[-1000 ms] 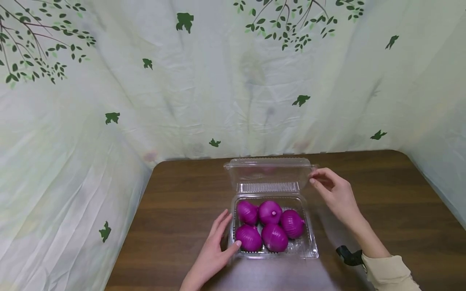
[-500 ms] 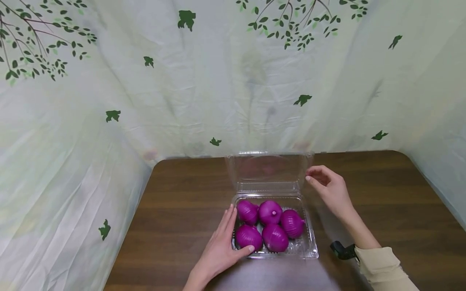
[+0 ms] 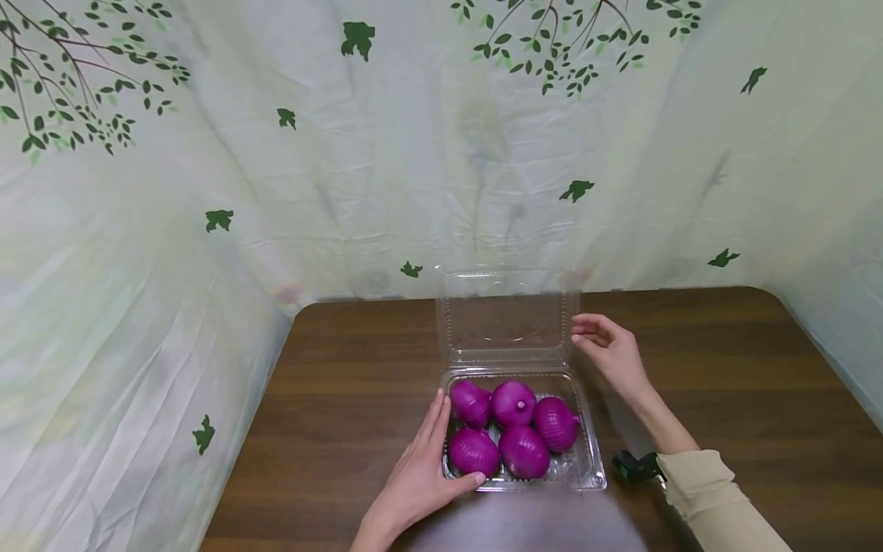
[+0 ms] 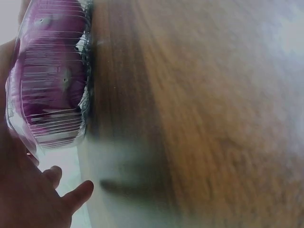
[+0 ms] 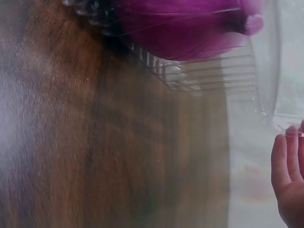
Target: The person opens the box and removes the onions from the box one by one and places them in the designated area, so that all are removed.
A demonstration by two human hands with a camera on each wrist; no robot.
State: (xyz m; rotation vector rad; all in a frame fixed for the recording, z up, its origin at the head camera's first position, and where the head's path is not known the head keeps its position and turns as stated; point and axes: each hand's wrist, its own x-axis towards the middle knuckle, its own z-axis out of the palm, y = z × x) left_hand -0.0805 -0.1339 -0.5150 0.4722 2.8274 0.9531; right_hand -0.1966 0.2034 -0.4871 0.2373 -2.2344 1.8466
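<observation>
A clear plastic clamshell container (image 3: 586, 468) holds several purple onions (image 3: 524, 451) in its base. Its see-through lid (image 3: 507, 318) stands raised at the back hinge. Along the left wall lies my left hand (image 3: 417, 475), fingers straight on the rim and thumb across the front left corner. In the left wrist view, the ribbed container side (image 4: 52, 95) shows onions through it, beside the hand. At the lid's right edge, my right hand (image 3: 614, 353) pinches the plastic between thumb and fingertips. The right wrist view shows the right fingers (image 5: 281, 159) up at the lid's edge.
The container stands on a dark brown wooden table (image 3: 359, 360). Behind the table hangs a pale curtain (image 3: 386, 153) printed with green leaves and branches. A black device (image 3: 635, 465) is strapped at my right wrist, near the beige sleeve (image 3: 710, 491).
The lid has swung farther up and back, with my right hand moving slightly left alongside it. My left hand has come in closer against the container's left side. The onions stay in place.
</observation>
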